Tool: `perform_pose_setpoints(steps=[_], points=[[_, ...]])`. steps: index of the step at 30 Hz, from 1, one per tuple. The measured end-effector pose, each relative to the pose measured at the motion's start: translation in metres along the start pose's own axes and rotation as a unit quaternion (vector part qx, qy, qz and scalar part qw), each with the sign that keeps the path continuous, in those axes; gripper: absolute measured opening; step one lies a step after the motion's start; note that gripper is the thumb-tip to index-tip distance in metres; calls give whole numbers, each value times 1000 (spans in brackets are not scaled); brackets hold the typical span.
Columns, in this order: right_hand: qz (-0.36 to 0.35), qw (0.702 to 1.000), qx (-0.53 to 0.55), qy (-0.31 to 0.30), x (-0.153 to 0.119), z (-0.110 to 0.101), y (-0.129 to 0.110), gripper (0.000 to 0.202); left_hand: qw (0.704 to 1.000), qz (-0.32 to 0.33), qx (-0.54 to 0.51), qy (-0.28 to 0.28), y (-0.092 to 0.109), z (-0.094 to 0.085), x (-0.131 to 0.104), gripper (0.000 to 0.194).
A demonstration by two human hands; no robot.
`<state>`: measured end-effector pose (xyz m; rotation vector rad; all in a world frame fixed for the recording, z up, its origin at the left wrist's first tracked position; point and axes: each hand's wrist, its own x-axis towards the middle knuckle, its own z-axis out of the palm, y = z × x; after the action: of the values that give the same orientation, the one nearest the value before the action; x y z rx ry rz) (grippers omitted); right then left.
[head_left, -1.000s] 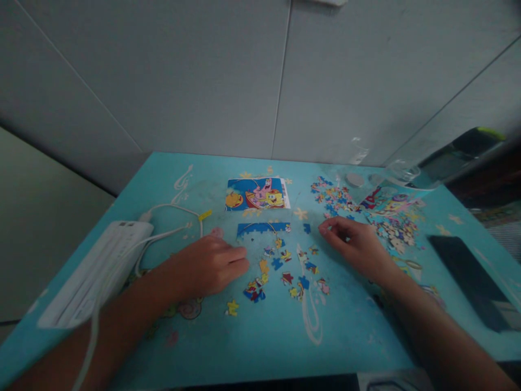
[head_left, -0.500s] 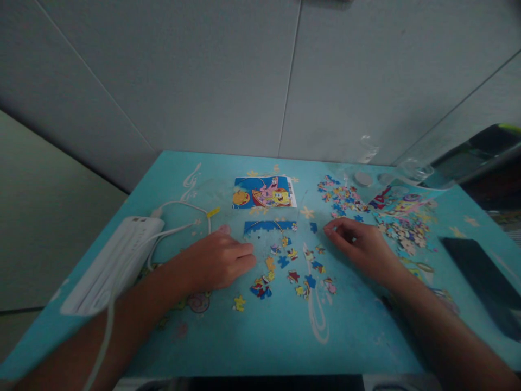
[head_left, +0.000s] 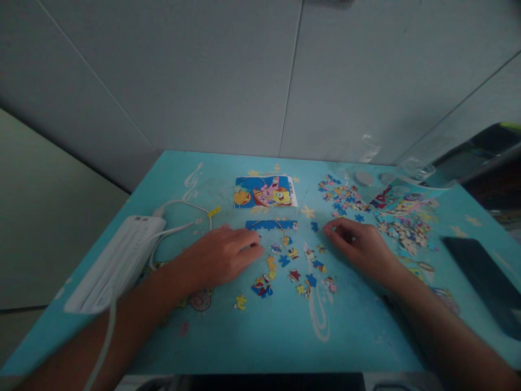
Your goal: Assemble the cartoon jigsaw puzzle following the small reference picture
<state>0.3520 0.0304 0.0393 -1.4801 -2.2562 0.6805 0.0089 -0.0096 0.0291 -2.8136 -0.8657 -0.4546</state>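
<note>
My left hand [head_left: 234, 254] lies low over the table, palm down, thumb and forefinger apart. Its fingertips reach a tiny dark blue spot just below the assembled blue puzzle strip [head_left: 272, 225]. On the other side, my right hand [head_left: 360, 239] rests with curled fingers, thumb and forefinger pinched together; anything between them is hidden. A loose blue puzzle piece [head_left: 314, 227] lies just left of that pinch. Between the hands are several scattered pieces, including a blue one [head_left: 284, 260], a joined red-and-blue cluster [head_left: 262, 285] and a yellow piece [head_left: 240, 302].
Behind the strip lies a cartoon picture card [head_left: 264, 191]. A heap of puzzle pieces [head_left: 342, 195] and another pile [head_left: 409, 233] sit at the right, near a clear container [head_left: 407, 198]. A dark phone-like slab [head_left: 484, 277] is far right; a white power strip [head_left: 118, 260] with cables is left.
My left hand has shifted slightly right and forward, its thumb and forefinger spreading apart by the small spot below the strip. My right hand has stayed in place.
</note>
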Motion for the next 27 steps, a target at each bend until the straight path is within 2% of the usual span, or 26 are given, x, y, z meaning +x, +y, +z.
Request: perform_pose_setpoints(steps=[8,11,21,27], points=[[-3,1000,-3,-2,0,1,-2,29,996,-12,-27,-89,5,5,-2,36],[-6,1000,-6,0,0,1,-2,29,993,-8,-38,-110,7,4,0,36],[-4,1000,-20,-3,0,2,2,29,990,-8,-44,-131,4,-5,1,21],[-2,1000,-24,-9,0,2,6,29,992,26,-86,-87,-7,-13,-5,17]])
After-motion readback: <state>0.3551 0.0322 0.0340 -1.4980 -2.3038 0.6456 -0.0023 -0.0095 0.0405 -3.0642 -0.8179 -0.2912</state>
